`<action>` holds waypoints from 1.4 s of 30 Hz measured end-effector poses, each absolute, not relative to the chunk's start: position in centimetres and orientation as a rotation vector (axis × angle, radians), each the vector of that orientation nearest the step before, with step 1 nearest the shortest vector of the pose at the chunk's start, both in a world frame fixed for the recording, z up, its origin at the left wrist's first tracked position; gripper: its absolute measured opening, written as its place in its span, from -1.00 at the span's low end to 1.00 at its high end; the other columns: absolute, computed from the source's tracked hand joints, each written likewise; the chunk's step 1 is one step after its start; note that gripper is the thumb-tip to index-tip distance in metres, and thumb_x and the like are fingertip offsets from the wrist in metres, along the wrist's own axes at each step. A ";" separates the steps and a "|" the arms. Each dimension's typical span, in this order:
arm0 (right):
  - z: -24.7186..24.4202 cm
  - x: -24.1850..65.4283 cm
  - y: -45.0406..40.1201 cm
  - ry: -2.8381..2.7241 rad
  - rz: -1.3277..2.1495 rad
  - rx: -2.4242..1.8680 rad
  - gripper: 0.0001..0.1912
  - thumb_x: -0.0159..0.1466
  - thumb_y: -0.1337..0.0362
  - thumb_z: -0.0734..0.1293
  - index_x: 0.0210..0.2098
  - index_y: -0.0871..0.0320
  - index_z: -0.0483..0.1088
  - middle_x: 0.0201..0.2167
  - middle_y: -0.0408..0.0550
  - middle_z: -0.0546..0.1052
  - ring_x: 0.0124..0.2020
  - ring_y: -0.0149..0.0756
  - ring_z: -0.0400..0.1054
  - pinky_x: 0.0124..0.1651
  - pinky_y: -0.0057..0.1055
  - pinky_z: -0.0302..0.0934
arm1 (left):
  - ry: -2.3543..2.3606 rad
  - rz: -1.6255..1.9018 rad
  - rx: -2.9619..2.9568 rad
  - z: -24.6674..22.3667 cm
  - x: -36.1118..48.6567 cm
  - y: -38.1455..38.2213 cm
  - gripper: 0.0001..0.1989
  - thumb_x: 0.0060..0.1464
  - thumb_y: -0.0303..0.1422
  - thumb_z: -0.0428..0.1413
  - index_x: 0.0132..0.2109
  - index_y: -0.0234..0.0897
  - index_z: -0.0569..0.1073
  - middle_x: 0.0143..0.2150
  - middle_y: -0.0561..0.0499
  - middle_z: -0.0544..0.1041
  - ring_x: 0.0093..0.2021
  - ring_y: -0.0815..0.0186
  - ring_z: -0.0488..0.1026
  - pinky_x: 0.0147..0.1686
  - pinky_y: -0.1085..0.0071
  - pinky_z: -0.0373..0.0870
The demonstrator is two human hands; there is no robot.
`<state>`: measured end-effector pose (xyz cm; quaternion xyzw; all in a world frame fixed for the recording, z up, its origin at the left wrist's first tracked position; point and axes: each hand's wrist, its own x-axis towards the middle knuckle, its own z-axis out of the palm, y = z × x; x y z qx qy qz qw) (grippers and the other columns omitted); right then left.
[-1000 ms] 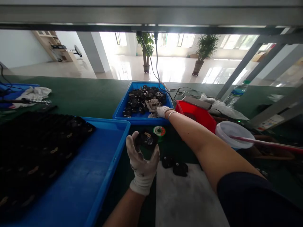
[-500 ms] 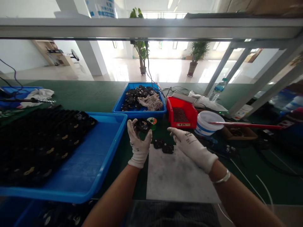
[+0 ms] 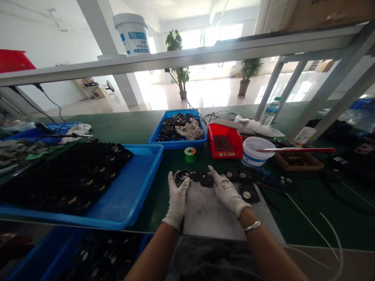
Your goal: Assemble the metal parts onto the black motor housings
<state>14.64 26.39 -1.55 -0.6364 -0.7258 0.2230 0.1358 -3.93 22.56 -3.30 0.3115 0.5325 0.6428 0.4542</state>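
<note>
Right hand: glove printed "EDGE"; red bin's label unreadable.

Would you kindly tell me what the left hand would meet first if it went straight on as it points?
Probably the green spool, just beyond the black part in the left hand, though it might narrowly miss, as depth is unclear.

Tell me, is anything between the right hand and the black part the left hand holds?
Yes, two black pieces lie near the far edge of the pale sheet, between the right hand and the black part in the left hand.
</note>
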 end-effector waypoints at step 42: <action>6.9 15.9 16.0 -2.334 0.489 -1.481 -0.43 0.34 0.27 0.28 0.34 0.15 0.37 -0.07 0.12 0.70 -0.13 -0.06 0.65 -0.11 -0.27 0.47 | 0.902 1.038 1.544 1.3 -5.2 12.3 0.09 0.04 -0.33 0.45 0.55 -0.04 0.00 0.42 -0.27 0.37 0.41 -0.07 0.34 0.38 -0.03 0.31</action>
